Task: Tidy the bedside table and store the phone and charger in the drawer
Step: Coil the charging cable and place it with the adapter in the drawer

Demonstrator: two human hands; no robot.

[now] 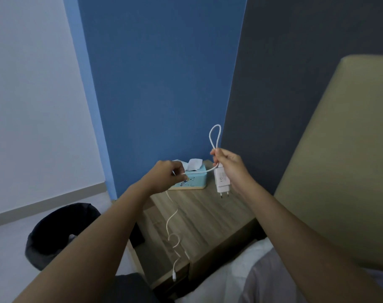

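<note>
My right hand (pixel 228 166) holds the white charger plug (pixel 222 180) above the wooden bedside table (pixel 208 215), prongs pointing down, and pinches a loop of the white cable (pixel 215 136) that stands up above the fingers. My left hand (pixel 167 176) pinches the same cable a little to the left, so a short span runs taut between both hands. The rest of the cable (pixel 172 226) hangs down from my left hand and its loose end curls over the table's front edge. No phone is in view.
A light blue tissue box (pixel 191 180) stands at the back of the table, just behind my left hand. A black waste bin (pixel 61 232) sits on the floor to the left. The bed with its beige headboard (pixel 339 160) lies to the right.
</note>
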